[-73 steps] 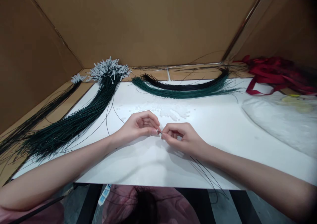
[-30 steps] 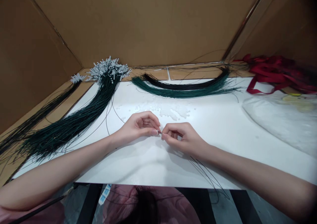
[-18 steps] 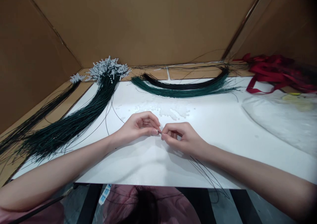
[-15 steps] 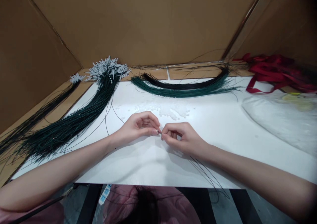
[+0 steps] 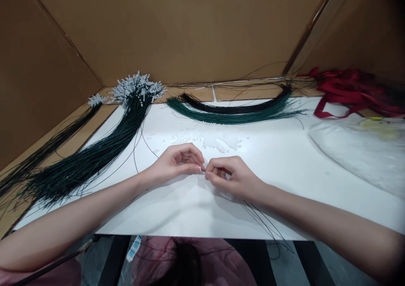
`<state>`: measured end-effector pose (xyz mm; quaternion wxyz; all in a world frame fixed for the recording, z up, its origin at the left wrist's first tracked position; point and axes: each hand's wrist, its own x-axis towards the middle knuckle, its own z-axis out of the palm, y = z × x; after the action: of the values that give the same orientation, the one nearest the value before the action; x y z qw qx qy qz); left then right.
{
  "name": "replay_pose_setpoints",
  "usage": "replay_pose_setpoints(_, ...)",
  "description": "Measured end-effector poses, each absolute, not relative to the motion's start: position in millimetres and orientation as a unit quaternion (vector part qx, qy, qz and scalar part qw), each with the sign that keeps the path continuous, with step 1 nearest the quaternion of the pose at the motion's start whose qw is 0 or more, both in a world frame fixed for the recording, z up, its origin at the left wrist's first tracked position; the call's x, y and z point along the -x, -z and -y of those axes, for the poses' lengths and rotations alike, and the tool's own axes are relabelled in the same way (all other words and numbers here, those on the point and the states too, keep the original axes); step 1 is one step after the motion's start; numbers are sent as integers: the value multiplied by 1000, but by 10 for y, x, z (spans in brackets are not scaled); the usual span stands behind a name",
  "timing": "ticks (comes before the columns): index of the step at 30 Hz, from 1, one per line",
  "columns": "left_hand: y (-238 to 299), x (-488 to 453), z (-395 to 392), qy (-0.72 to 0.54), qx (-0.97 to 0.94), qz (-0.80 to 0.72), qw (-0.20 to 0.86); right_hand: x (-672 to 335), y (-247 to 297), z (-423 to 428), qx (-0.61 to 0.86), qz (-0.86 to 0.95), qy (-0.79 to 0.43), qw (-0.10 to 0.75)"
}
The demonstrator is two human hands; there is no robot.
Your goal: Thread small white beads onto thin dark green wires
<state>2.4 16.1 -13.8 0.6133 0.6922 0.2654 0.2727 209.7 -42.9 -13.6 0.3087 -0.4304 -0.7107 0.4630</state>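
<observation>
Over the middle of the white board, my left hand (image 5: 182,161) and my right hand (image 5: 232,174) meet almost fingertip to fingertip. Both are closed in a pinch on a thin dark wire (image 5: 203,170), of which a short bit shows between them. More dark wire strands (image 5: 265,225) come out below my right wrist and hang past the board's front edge. Whether a bead sits on the wire at my fingertips is too small to tell. Small white beads (image 5: 221,141) lie scattered just beyond my hands.
On the left lie a large bundle of green wires (image 5: 104,159) with white beaded tips (image 5: 137,87) and a thinner bundle (image 5: 57,140). Loose green and black wires (image 5: 234,116) curve along the back. Red ribbon (image 5: 341,92) and a clear plastic bag (image 5: 360,151) are at right. Cardboard walls (image 5: 190,33) enclose the board.
Hardly anything differs. Both hands keep their pinch at the same spot, with only a slight shift of the fingertips, and a little more of the wire between them shows.
</observation>
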Motion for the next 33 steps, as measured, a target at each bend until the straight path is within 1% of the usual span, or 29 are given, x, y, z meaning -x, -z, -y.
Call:
replay_pose_setpoints(19, 134, -32, -151, -266, -702, -257, 608, -2088, 139, 423, 424, 712, -468, 308)
replay_pose_setpoints(33, 106, -32, -148, -241, -728, -265, 584, -2090, 151, 423, 424, 720, -455, 307)
